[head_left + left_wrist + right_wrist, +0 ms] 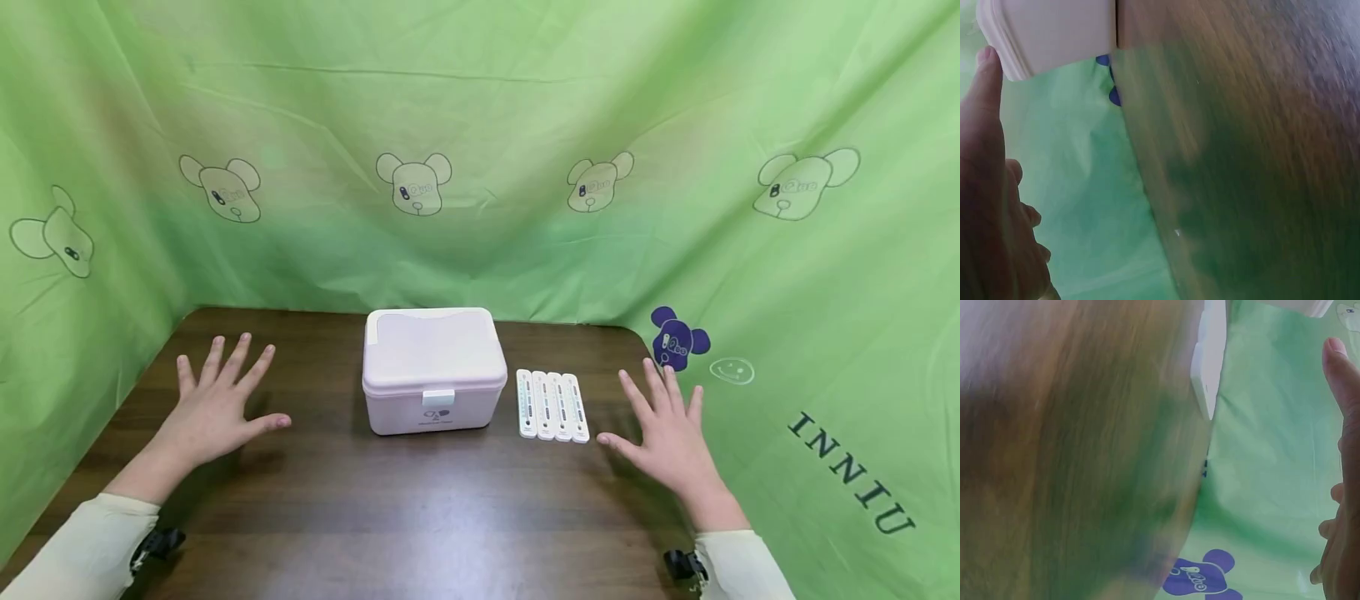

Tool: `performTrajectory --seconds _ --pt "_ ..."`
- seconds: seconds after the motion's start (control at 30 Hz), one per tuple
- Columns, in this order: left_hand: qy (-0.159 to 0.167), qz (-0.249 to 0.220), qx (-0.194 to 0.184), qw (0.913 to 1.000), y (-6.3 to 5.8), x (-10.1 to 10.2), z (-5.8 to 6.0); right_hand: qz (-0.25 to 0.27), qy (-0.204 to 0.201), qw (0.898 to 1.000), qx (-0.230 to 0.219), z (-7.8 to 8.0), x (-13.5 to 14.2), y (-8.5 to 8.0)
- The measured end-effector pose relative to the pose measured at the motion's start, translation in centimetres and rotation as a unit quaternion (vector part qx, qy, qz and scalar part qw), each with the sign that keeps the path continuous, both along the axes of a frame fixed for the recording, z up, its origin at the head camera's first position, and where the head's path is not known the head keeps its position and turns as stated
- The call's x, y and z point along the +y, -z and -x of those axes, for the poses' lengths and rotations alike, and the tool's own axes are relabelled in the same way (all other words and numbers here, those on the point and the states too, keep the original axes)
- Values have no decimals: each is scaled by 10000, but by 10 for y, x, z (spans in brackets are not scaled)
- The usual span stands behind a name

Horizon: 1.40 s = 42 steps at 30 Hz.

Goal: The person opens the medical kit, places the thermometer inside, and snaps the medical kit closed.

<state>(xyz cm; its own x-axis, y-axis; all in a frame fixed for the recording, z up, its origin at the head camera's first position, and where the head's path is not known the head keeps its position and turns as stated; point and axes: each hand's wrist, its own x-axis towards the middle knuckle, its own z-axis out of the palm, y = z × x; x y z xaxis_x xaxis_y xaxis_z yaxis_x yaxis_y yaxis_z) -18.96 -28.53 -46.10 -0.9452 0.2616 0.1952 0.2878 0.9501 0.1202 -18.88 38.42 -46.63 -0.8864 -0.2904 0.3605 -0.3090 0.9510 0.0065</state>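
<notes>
A pale pink lidded box [435, 358] stands on the dark wooden table, its lid down and a white latch [438, 398] at the front. To its right lie several white thermometer-like strips [552, 406] with printed scales, side by side in a row. My left hand [217, 408] is spread flat over the table's left side, well apart from the box and holding nothing. Over on the right, my right hand [667, 433] is likewise spread with straight fingers, its thumb tip close to the rightmost strip. Both wrist views show the hands raised over the tabletop.
Green cloth [480, 250] with printed bear heads hangs behind the table [420, 517] and along both sides. The table's rounded back corners meet the cloth. A black strap [161, 543] sits at the left wrist and another strap [684, 567] at the right.
</notes>
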Motion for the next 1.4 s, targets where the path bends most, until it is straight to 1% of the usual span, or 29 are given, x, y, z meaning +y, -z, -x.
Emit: performTrajectory --seconds 0.17,0.33,0.5,0.63,0.83,1.07,1.2,1.4 --pt "-47 -364 -169 9992 0 6 2 231 52 9997 30 -4 -7 -4" --pt "-49 -715 -345 9968 0 16 0 356 36 9993 97 -6 -14 -4" --pt "-4 -1000 -379 9943 6 25 -1 424 63 9990 93 -11 -22 -2" --pt "8 -1201 -418 9919 11 31 1 584 102 9981 169 -15 -28 -4" --pt "4 -1567 -499 9864 13 39 -1 806 52 9964 244 -14 -45 -5" --pt "69 -2038 -675 9767 16 50 -1 1101 12 9936 256 -11 -67 -3" --pt "94 -2350 -797 9687 16 58 1 1324 -20 9908 265 -10 -80 -3" --pt "175 -3041 -826 9489 18 74 5 1661 58 9857 269 -13 -94 -3"
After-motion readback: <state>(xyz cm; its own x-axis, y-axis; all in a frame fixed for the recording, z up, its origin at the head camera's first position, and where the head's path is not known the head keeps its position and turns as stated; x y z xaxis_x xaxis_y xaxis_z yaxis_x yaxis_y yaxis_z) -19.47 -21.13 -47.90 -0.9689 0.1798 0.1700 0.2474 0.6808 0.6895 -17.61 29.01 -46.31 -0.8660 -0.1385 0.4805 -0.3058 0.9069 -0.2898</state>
